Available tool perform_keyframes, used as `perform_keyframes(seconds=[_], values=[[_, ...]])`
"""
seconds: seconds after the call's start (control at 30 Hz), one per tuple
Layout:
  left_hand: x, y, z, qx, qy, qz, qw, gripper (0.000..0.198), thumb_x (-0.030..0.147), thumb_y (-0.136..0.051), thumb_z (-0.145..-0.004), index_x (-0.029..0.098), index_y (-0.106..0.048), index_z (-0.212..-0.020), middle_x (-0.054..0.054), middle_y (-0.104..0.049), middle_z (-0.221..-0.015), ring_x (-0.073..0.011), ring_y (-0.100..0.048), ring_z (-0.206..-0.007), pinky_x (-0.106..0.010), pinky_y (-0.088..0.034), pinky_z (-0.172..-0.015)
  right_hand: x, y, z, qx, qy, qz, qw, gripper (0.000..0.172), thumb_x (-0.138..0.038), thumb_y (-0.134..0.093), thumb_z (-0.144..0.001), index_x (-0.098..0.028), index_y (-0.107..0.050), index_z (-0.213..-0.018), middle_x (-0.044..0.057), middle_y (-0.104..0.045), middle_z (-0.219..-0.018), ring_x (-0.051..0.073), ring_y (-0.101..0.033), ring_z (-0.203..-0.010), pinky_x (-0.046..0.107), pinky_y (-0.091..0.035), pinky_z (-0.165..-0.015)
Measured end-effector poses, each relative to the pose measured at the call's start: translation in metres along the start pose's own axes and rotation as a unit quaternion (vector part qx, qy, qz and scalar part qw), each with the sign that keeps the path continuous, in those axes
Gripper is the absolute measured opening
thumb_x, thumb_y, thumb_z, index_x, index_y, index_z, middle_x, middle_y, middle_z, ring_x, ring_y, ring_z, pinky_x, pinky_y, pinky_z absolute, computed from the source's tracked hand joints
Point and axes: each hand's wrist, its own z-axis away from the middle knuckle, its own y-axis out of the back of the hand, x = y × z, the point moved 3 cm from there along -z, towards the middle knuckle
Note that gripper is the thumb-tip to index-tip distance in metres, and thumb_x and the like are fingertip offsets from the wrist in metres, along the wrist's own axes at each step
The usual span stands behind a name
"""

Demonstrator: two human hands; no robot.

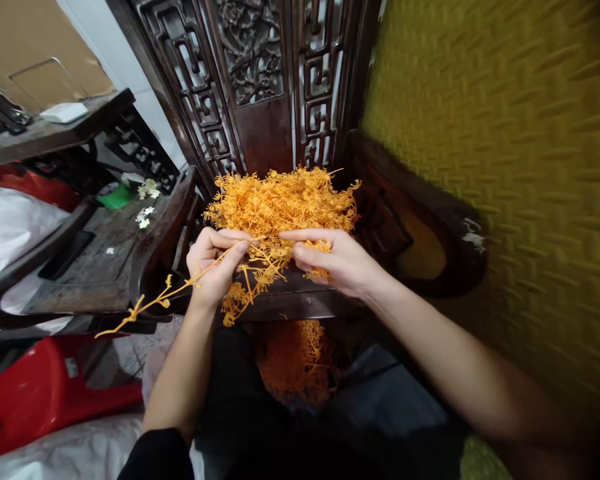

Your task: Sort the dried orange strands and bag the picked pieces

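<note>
A large heap of orange branching plastic sprigs lies on the dark wooden chair seat. My left hand pinches an orange sprig between thumb and fingers; its bare stem points down to the left, and its branched end hangs between my hands. Close by on the right, my right hand is closed around a small orange bunch, its index finger stretched toward the left fingertips. Whether that bunch is part of the same sprig cannot be seen.
Behind the heap rises a carved chair back. More orange sprigs show below, between the knees. At left are a wooden side chair with small white flowers, a green container and a red plastic stool. A yellow textured surface stands at right.
</note>
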Motion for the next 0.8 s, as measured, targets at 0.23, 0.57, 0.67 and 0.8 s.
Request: perform_keyframes(seconds=[0.23, 0.57, 0.67, 0.8], values=[[0.007, -0.007, 0.004, -0.001, -0.013, -0.040, 0.999, 0.029, 0.025, -0.080, -0.081, 0.018, -0.053, -0.073, -0.006, -0.077, -0.085, -0.0130, -0.067, -0.060, -0.024, -0.048, -0.049, 0.017, -0.011, -0.013, -0.046, -0.096, -0.005, 0.994, 0.042, -0.052, -0.083, -0.073, -0.017, -0.058, -0.074, -0.003, -0.050, -0.061, 0.005, -0.038, -0.048, 0.017, -0.018, -0.036], [0.021, 0.019, -0.002, 0.186, -0.142, -0.134, 0.963, 0.029, 0.025, -0.076, -0.084, 0.018, -0.050, -0.076, -0.003, -0.076, -0.084, -0.0073, -0.057, -0.046, -0.022, -0.041, -0.043, -0.011, 0.012, -0.003, 0.065, 0.039, -0.034, 0.997, 0.036, -0.035, -0.087, -0.067, -0.020, -0.058, -0.082, 0.006, -0.070, -0.088, 0.010, -0.053, -0.054, 0.021, -0.026, -0.037], [0.016, 0.012, 0.002, 0.177, -0.190, -0.217, 0.941, 0.021, 0.022, -0.075, -0.085, 0.018, -0.055, -0.080, -0.004, -0.077, -0.085, -0.0145, -0.071, -0.068, -0.028, -0.054, -0.061, -0.023, 0.002, 0.007, 0.114, 0.137, 0.010, 0.984, 0.031, -0.039, -0.085, -0.071, -0.021, -0.066, -0.088, 0.005, -0.069, -0.084, 0.010, -0.051, -0.054, 0.022, -0.031, -0.039], [0.016, 0.004, 0.006, 0.167, -0.217, -0.271, 0.923, 0.017, 0.020, -0.074, -0.086, 0.019, -0.056, -0.084, -0.004, -0.077, -0.088, -0.0173, -0.075, -0.080, -0.031, -0.057, -0.071, -0.043, 0.008, 0.024, 0.305, 0.329, 0.024, 0.893, 0.022, -0.041, -0.075, -0.085, -0.025, -0.073, -0.099, 0.002, -0.060, -0.073, 0.010, -0.048, -0.054, 0.023, -0.030, -0.041]])
